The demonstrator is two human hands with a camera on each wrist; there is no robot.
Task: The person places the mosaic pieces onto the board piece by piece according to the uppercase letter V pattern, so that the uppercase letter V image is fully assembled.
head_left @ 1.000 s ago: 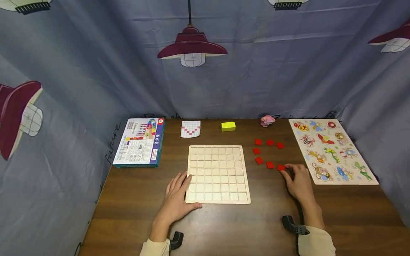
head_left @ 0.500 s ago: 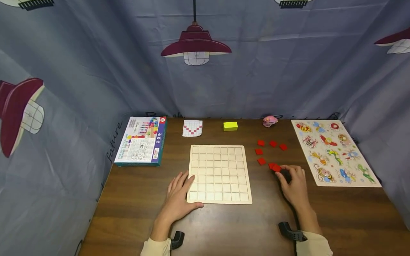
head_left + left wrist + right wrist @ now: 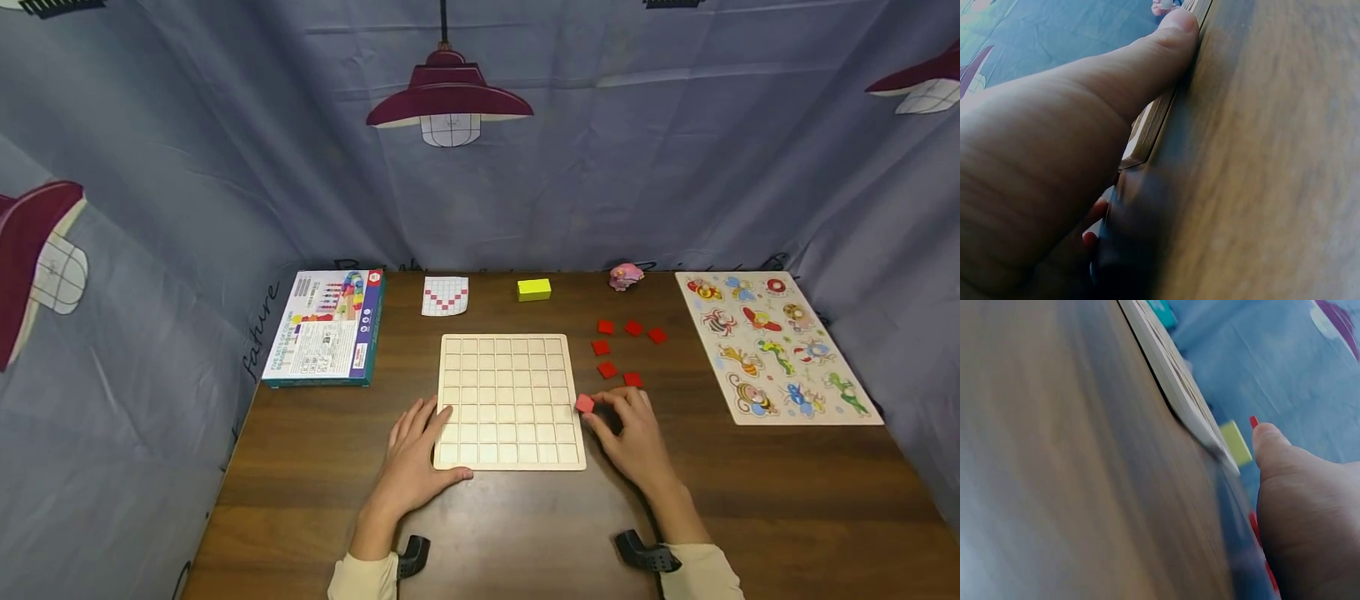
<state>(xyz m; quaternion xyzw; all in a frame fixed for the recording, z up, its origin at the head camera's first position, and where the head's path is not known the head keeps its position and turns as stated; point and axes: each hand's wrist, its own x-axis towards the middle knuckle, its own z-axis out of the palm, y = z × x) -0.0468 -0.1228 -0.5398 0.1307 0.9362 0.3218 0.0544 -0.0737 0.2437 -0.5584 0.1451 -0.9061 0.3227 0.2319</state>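
Progress check: I'd call it the very start, nothing seated. The grid board (image 3: 510, 402) lies flat on the table (image 3: 525, 542) in front of me, and I see no red in any of its squares.

Right hand (image 3: 636, 433): thumb and fingertips nearly together, pinching one red tile (image 3: 585, 403). Tile is right at the board's right edge, about halfway along it; can't tell from the head view if it overlaps the rim. Right wrist view has it poking out past my thumb tip, so I read it as lifted, not resting on anything.

Left hand (image 3: 414, 454): fingers loosely spread and fairly straight at the board's left side, thumb along the near edge. Touching the corner, not wrapped round it. Bracing, I'd say.

Stock: six loose red tiles (image 3: 607, 369) on the table, right of the board, apart from each other. With the one I'm holding, seven. None used, as far as I can see.

Probable reference: the pattern card (image 3: 446, 297) beyond the board, red squares in a V. Too small to count reliably, so can't confirm seven covers it. If that's the layout, the whole V is outstanding.

Yellow block (image 3: 534, 290) beyond the board: no obvious role.
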